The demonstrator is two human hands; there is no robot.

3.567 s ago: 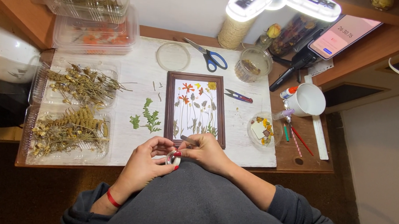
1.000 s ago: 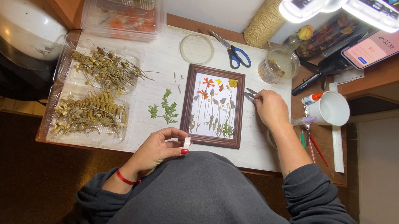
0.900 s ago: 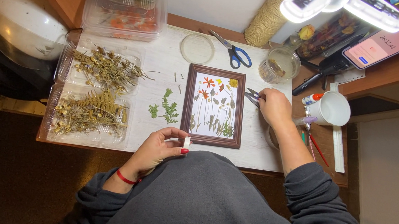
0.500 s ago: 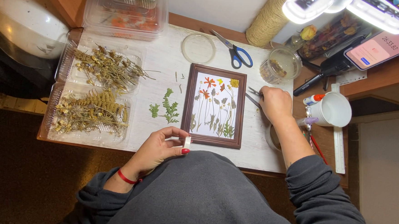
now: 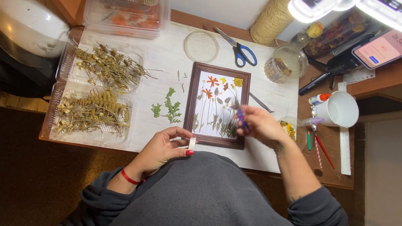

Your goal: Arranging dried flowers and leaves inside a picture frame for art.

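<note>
Overhead view of a white worktop (image 5: 167, 65) w/ pressed-flower craft items; a person in a grey top sits at its near edge. Left hand (image 5: 162, 147) rests at the near edge, just left of the frame's near-left corner; thumb & fingers pinch shut on a small white tape roll (image 5: 192, 142). Right hand (image 5: 261, 125) hovers over the frame's right side, fingers closed around a small blue-purple tool (image 5: 241, 119), blurred, so its kind can't be told. Frame (image 5: 219, 105), dark brown, lies flat at the worktop's centre, holding pressed orange, yellow & green flowers on white. Green fern sprigs (image 5: 168, 109) lie just left of the frame. Two clear trays of dried plants (image 5: 99, 91) sit along the left edge; clear boxes (image 5: 128, 10) at the far-left corner. Far edge: round clear lid (image 5: 201, 46), blue-handled scissors (image 5: 238, 48), twine spool (image 5: 272, 20), glass jar (image 5: 286, 63). Tweezers (image 5: 261, 102) lie just right of the frame. White mug (image 5: 341, 109) stands near the right edge, pens (image 5: 318, 149) & ruler (image 5: 345, 150) beside it.
</note>
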